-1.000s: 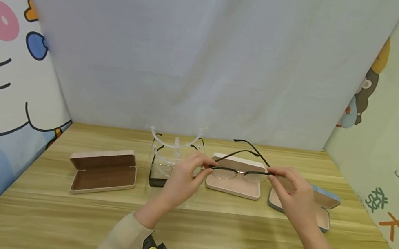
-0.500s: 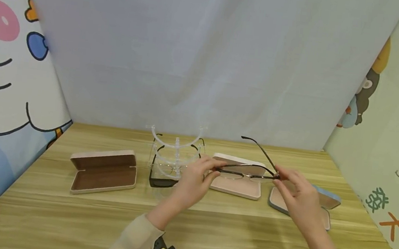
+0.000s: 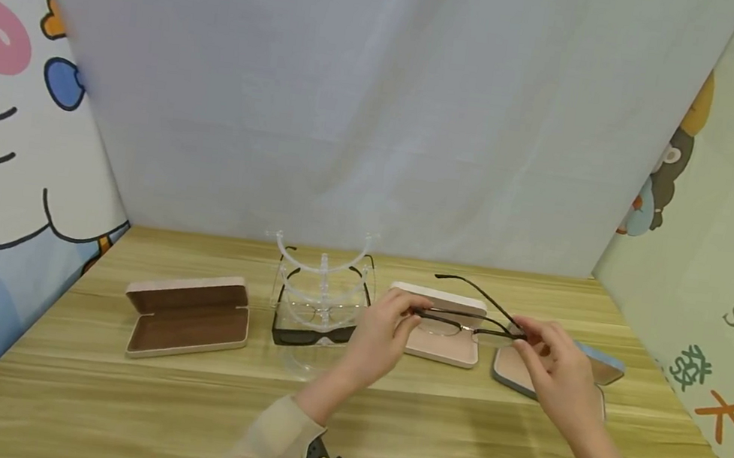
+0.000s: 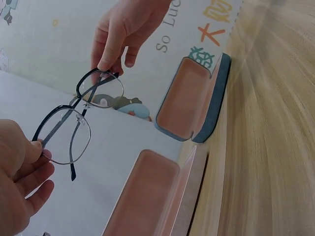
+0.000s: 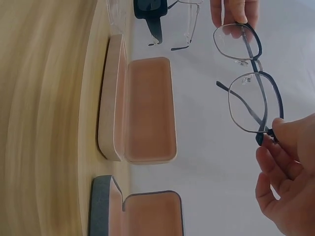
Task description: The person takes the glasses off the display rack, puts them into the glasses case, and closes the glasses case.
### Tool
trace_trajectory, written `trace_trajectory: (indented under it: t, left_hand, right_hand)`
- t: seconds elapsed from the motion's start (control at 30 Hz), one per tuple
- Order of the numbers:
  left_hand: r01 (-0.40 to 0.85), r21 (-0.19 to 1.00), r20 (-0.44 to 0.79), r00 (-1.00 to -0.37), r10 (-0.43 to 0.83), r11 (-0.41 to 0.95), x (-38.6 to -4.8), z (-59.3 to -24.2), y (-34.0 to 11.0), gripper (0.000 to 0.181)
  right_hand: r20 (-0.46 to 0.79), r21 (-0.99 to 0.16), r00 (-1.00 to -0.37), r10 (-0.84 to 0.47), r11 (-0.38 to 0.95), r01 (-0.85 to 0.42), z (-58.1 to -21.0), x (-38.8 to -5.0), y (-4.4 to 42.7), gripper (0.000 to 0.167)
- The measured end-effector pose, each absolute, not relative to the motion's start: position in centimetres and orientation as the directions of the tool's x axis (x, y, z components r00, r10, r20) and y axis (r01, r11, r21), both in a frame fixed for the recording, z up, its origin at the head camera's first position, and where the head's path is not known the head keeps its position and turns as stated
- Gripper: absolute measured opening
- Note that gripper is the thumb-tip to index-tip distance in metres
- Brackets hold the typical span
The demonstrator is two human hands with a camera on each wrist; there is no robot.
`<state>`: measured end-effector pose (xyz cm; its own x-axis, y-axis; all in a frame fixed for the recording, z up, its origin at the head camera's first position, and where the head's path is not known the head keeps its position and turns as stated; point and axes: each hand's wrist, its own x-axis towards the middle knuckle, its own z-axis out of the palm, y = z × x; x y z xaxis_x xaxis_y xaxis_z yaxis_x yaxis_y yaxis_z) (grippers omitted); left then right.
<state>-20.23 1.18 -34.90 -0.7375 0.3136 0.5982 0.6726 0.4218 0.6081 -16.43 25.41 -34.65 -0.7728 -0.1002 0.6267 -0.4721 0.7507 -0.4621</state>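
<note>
Black half-rim eyeglasses are held up between both hands, above the pale pink-lined case. My left hand pinches the left end of the frame between thumb and fingers. At the other end, near the hinge, the right hand pinches the frame. The left temple lies folded across behind the lenses. The right temple slants inward, partly folded. Directly beneath the right hand is an open blue case, which that hand partly covers.
A clear display stand holds several glasses, with dark sunglasses lowest, just left of my left hand. Farther left lies an open brown-lined case. A grey-white cloth hangs behind the wooden table.
Both hands have moved slightly right and a little down with the eyeglasses. The left temple, earlier slanting up behind the frame, now lies folded along it.
</note>
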Motion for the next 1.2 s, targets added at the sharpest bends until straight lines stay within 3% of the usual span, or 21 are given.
trace_trajectory:
  t: [0.3,0.67,0.97,1.2]
  left_hand:
    - [0.659,0.624,0.582,-0.751,0.312,0.420,-20.5,-35.3,2.3,0.021]
    - [0.586,0.704,0.500,-0.810,0.306,0.401,-20.9,-36.1,3.6,0.021]
    - [0.533,0.776,0.463,-0.845,0.269,0.338,-21.5,-37.2,5.4,0.021]
    - [0.440,0.877,0.420,-0.897,0.138,0.194,-22.1,-38.2,7.1,0.015]
  right_hand:
    - [0.594,-0.485,-0.799,-0.090,0.753,-0.445,-34.8,-16.0,25.9,0.022]
    - [0.542,-0.506,-0.835,-0.090,0.759,-0.410,-35.3,-15.8,26.7,0.017]
    - [0.449,-0.619,-0.893,0.030,0.731,-0.287,-36.2,-15.7,27.9,0.026]
    - [0.399,-0.726,-0.908,0.131,0.651,-0.224,-37.0,-15.8,28.8,0.030]
